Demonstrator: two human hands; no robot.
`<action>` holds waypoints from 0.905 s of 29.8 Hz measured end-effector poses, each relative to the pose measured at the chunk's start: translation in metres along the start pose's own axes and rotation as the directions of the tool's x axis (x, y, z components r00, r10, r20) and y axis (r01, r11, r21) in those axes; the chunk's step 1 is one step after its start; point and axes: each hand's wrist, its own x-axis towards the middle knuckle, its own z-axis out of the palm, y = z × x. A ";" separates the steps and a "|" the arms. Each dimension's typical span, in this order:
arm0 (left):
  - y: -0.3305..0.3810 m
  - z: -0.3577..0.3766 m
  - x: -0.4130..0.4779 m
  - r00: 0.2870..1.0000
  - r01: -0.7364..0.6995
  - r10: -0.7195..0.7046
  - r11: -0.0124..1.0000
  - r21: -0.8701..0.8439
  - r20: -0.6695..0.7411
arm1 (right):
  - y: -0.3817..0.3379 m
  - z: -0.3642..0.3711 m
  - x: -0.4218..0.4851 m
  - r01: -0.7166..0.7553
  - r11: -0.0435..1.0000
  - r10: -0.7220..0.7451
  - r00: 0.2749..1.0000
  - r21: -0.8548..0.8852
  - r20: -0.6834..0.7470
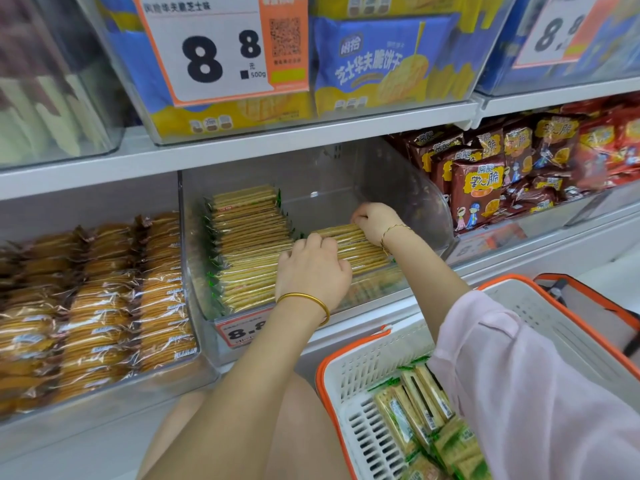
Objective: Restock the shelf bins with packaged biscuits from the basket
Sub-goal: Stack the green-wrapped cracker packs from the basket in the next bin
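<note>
Lower shelf, middle clear bin (412, 188). Both hands are inside it.

- Held thing: a short batch of biscuit packets (356, 245), standing on edge, face to face, squeezed between the two hands.
- Left hand (313, 270) is at the near end. Its fingers curl over the top of the batch. Grip closed on the packets.
- Right hand (375, 221) is at the far end. Its fingers curl down behind the last packet. Grip closed on the same batch.

Key relation: the batch's long axis runs from front-left to back-right, roughly parallel to the filled row (249, 244) in the bin's left half. The batch sits just beside that row, on its right. Cannot tell whether the two touch. Also cannot tell whether the batch already rests on something or is carried clear. A few packets show through the front wall below the left wrist.

Bare bin floor lies behind and to the right of the right hand.

Judgement: this looks like the setting-down step. The move ahead likely turns on keeping the batch's axis lined up with the filled row while the end pressure comes off. Once released, packets on edge could fan over backward into the bare space, so the far end probably needs the steadier let-go.

The basket (332, 368) is at lower right, under the right sleeve, with more packets (415, 403) in it. The right arm is nearer for the next fetch, and restocking is not finished.
</note>
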 end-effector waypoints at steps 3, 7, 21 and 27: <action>0.000 0.002 0.000 1.000 -0.003 0.003 1.000 0.006 -0.027 | -0.003 0.002 -0.003 0.100 0.995 -0.098 0.994 -0.027 0.040; -0.001 0.003 0.000 0.999 -0.004 0.005 1.000 0.024 -0.043 | -0.001 0.006 -0.005 0.173 0.979 -0.165 0.983 -0.107 0.080; 0.000 0.002 -0.001 0.995 -0.045 0.050 0.997 0.055 -0.087 | -0.004 -0.024 -0.051 0.240 0.967 -0.251 0.956 -0.088 -0.151; 0.005 -0.005 -0.012 0.898 -0.272 0.325 0.939 0.209 -0.295 | 0.017 -0.044 -0.149 0.433 0.897 -0.344 0.812 0.091 -0.472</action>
